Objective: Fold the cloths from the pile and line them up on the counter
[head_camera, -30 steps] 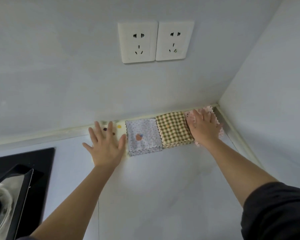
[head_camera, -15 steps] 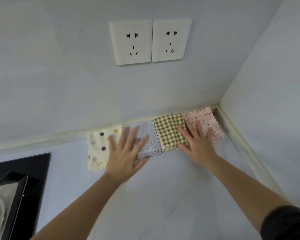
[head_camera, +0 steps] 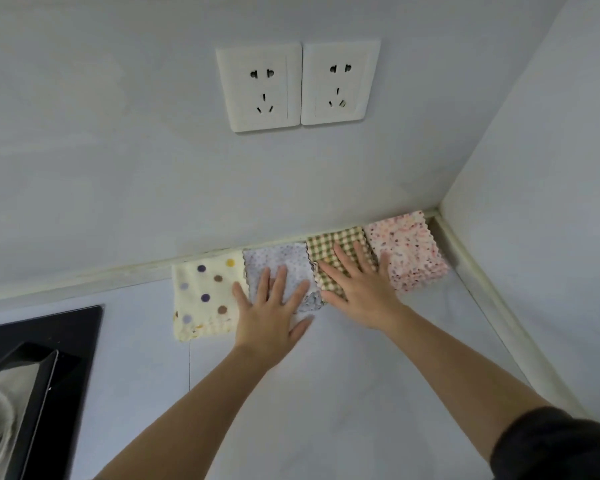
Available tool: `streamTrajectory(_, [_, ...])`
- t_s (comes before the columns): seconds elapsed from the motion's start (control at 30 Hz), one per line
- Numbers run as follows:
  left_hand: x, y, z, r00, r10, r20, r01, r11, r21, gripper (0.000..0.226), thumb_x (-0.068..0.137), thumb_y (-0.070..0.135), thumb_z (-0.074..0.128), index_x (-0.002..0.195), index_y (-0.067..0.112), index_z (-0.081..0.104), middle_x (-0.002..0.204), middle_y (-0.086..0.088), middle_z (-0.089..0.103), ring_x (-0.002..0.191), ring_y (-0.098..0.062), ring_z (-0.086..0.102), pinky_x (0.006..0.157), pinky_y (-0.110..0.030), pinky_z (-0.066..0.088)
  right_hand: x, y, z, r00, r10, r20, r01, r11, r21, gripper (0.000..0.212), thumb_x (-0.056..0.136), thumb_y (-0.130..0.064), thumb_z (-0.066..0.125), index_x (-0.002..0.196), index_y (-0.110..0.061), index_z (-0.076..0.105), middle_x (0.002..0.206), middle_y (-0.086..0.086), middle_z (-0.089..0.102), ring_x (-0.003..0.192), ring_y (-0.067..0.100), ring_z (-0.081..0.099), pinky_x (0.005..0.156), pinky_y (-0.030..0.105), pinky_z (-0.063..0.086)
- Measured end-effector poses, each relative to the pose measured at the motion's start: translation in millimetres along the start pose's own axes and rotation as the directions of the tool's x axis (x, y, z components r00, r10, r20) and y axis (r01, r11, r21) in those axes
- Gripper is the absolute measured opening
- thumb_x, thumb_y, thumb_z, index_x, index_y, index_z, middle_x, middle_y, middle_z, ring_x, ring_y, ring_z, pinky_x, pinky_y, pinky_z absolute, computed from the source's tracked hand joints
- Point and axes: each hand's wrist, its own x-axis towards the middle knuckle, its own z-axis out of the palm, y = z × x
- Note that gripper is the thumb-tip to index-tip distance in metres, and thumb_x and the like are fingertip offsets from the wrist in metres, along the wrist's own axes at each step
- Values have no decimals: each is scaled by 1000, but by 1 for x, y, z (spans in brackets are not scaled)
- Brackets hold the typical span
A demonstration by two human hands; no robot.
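Head view: four folded cloths sit in a row along the back wall: polka-dot cloth (head_camera: 203, 294), lilac cloth (head_camera: 278, 268), green check cloth (head_camera: 340, 249), pink speckled cloth (head_camera: 407, 249). Left hand (head_camera: 269, 315) and right hand (head_camera: 359, 289) press flat, fingers spread. No pile in sight; likely final straightening.

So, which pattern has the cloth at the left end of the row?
The left cloth is cream with purple, brown and yellow dots, clearest in the head view.

Left hand (head_camera: 269, 315): flat, palm down, fingers spread and straight.
Right hand (head_camera: 359, 289): flat, palm down, fingers spread.
Arms: both stretched forward, forearms bare.
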Motion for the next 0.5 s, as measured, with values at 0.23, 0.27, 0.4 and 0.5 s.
streamTrajectory(0.23, [-24,-48,1,943,-333,27,333,932,-145,76,81,74,5,149,41,7,160,-8,2,145,-37,-1,103,-72,10,-8,61,-9,898,436,60,-437,865,246,60,93,-66,14,148,-48,-1,159,-5,-17,144,32,-20,109,69,-2])
streamTrajectory(0.27, [-24,-47,4,937,-341,73,348,928,-131,79,78,75,-1,149,42,4,160,-7,-4,145,-35,-7,104,-71,7,-5,61,-7,889,444,117,-459,849,262,60,93,-66,14,148,-48,-3,159,-6,-19,144,31,-22,109,69,-3])
streamTrajectory(0.4, [-13,-44,1,933,-332,136,346,933,-98,78,78,74,-2,149,42,4,160,-5,-7,145,-34,-8,105,-68,6,4,54,-11,875,442,199,-483,825,293,61,93,-67,12,148,-47,-3,159,-4,-19,144,32,-22,108,68,-7])
streamTrajectory(0.5, [-25,-48,-12,961,-264,86,276,943,-186,73,82,71,5,148,41,9,159,-8,3,146,-34,2,106,-66,12,-11,41,-30,897,433,88,-436,837,331,58,96,-62,14,150,-44,1,161,-2,-12,145,32,-16,109,65,-8])
